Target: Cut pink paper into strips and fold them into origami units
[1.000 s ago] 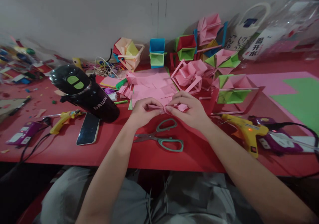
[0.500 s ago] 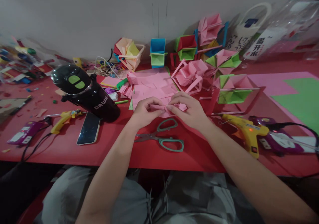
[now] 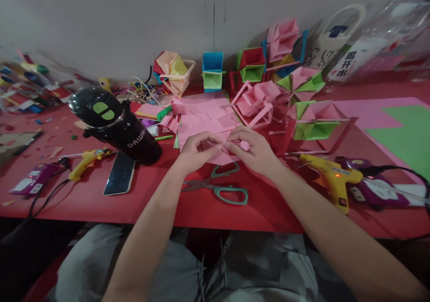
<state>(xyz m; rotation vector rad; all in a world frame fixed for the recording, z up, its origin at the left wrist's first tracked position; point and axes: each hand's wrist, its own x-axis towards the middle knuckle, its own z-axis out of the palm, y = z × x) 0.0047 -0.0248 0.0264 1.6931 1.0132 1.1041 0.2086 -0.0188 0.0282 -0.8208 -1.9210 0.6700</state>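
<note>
Between my two hands is a piece of pink paper [image 3: 221, 157], folded, with a flap hanging down toward me. My left hand [image 3: 200, 150] pinches its left side between thumb and fingers. On the other side my right hand [image 3: 249, 147] is closed on the same paper, thumb tip close to the left thumb. The fingers hide much of the folds. Just below the hands lies a pair of scissors [image 3: 231, 194] with green handles, blades to the left. Behind the hands are pink paper sheets [image 3: 201, 107] in a loose pile.
A black bottle [image 3: 124, 129] and a phone [image 3: 119, 174] are at left, near a yellow glue gun [image 3: 83, 162]. Another yellow glue gun [image 3: 336, 176] lies by my right forearm. Folded paper baskets [image 3: 253, 98] line the back. A clear plastic bottle [image 3: 372, 46] leans at right.
The pink paper has turned in my fingers: a flap now hangs below the thumbs, over the top of the scissors' upper handle. Both hands stay in nearly the same place.
</note>
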